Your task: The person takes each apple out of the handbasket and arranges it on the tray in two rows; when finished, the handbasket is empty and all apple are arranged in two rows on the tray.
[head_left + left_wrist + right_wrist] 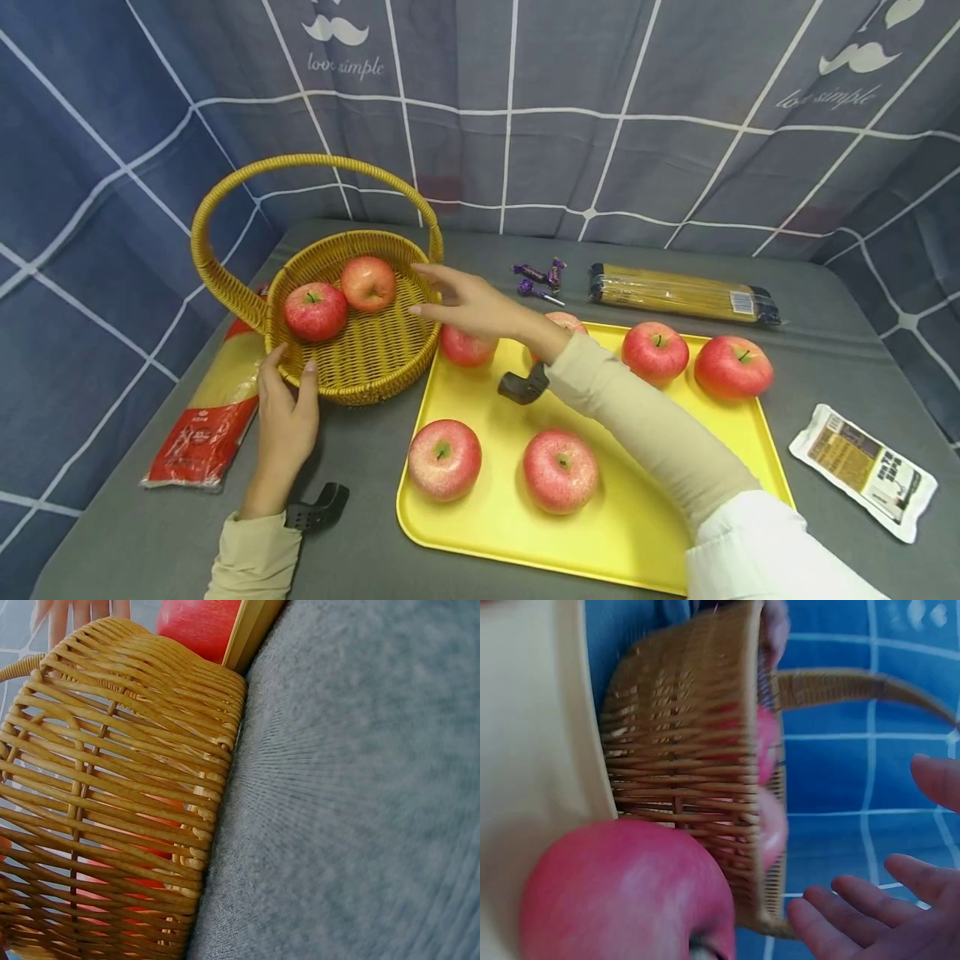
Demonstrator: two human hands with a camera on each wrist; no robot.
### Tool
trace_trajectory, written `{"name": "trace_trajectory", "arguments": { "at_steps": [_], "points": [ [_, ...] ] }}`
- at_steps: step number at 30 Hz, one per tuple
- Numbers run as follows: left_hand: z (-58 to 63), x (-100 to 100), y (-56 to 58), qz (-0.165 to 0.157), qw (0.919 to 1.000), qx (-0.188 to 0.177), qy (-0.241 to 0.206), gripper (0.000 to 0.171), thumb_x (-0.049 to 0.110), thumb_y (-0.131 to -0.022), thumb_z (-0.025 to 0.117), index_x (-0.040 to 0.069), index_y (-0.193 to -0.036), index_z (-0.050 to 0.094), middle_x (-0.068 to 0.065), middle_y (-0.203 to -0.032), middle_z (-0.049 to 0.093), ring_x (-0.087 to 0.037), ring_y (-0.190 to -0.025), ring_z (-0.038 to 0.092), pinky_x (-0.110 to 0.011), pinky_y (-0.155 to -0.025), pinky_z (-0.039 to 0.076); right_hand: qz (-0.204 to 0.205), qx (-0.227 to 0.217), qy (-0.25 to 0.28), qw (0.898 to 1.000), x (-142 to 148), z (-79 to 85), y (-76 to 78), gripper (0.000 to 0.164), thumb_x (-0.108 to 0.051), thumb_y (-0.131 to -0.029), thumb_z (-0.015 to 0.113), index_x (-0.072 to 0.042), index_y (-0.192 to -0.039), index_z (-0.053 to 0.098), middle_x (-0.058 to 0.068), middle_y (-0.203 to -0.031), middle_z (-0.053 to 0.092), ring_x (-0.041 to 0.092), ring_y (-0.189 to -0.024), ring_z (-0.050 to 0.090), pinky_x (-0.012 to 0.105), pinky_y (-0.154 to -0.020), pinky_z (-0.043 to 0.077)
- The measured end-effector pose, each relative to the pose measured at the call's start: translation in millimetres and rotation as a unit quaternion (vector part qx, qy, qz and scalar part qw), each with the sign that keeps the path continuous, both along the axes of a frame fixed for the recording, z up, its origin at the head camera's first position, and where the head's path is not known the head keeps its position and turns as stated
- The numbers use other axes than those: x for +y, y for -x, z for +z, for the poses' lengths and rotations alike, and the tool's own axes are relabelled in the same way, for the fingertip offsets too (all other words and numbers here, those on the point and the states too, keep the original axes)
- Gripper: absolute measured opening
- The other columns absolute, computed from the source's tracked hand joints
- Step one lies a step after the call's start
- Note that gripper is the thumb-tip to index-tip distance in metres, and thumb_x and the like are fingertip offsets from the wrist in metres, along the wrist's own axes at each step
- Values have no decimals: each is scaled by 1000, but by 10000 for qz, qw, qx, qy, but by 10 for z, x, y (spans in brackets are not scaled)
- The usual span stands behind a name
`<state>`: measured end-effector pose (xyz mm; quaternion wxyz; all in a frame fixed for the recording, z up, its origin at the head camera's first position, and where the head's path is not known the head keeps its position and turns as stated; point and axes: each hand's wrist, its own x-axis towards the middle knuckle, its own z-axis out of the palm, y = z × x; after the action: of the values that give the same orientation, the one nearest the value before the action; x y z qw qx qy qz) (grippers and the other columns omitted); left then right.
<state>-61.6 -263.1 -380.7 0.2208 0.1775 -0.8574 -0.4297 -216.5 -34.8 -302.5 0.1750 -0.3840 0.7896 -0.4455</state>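
Observation:
A woven wicker basket (pixel 375 385) with a tall arched handle holds two red apples, one apple (pixel 316 312) at the left and a paler apple (pixel 368 283) behind it. My left hand (pixel 288 417) holds the basket's near-left rim, thumb and fingers at its edge. Over the right rim, my right hand (pixel 480 304) is spread with nothing in it; its parted fingers (pixel 855 907) show beside the basket's opening in the right wrist view. Beneath that hand, an apple (pixel 468 346) sits on the yellow tray (pixel 480 533) close to the basket.
Several more apples lie on the tray, including one apple (pixel 445 460) at its near left. Wrapped candies (pixel 531 273) and a noodle bundle (pixel 675 293) lie behind it. A white pouch (pixel 864 471) is at right, a red-and-yellow packet (pixel 210 417) left of the basket.

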Motion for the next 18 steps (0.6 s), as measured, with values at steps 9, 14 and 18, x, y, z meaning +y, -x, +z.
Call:
{"name": "trace_trajectory", "arguments": {
  "at_steps": [9,14,18],
  "points": [
    [8,-7,-2,72,9999,-61,102,54,31,-94,43,4,-138,26,-22,-140,29,-36,-134,23,-54,-107,19,-369,-568,391,9969,-732,-126,275,60,-30,-88,55,-14,-141,30,10,-141,39,24,-130,39,32,-103,36],
    [-4,6,0,59,9999,-125,27,55,33,-94,43,6,-139,25,-21,-142,27,-35,-135,22,-54,-107,18,-713,-921,758,9903,-998,-105,344,59,-35,-88,55,-19,-140,32,3,-143,37,19,-130,38,29,-104,35],
    [-6,11,2,62,9999,-47,63,54,32,-94,45,6,-137,27,-20,-141,29,-34,-134,23,-54,-107,18,-1011,-1198,940,9832,-1115,-168,397,60,-38,-87,56,-20,-140,33,1,-144,35,17,-132,35,29,-106,32]
  ]
}}
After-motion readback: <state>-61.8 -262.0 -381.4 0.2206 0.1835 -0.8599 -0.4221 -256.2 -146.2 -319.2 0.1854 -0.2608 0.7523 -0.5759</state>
